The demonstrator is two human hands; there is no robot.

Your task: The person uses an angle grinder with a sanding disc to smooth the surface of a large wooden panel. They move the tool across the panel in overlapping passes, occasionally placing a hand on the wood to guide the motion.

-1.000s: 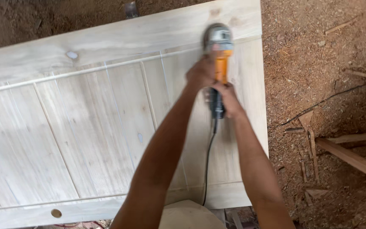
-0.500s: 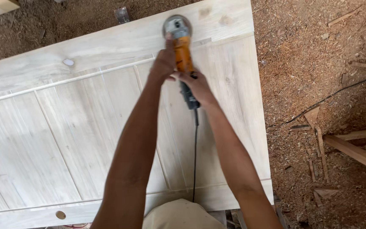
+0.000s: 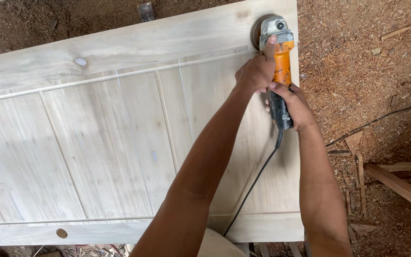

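Observation:
A pale wooden panelled door [image 3: 96,138] lies flat before me. An orange and grey angle grinder [image 3: 278,52] rests with its disc on the door's top right corner. My left hand [image 3: 255,71] grips the grinder's front body near the head. Around the dark rear handle, closer to me, my right hand [image 3: 293,102] is closed. The black power cord [image 3: 253,183] trails from the handle back across the door toward me.
Sawdust and wood chips cover the ground [image 3: 357,62] to the right. Wooden slats [image 3: 400,183] lie at lower right, with a thin cable [image 3: 376,121] across the dirt. A round hole [image 3: 62,233] sits in the door's near rail, a knot [image 3: 80,62] in its far rail.
The grinder and both hands swept left along the door's far rail, then right to its top right corner.

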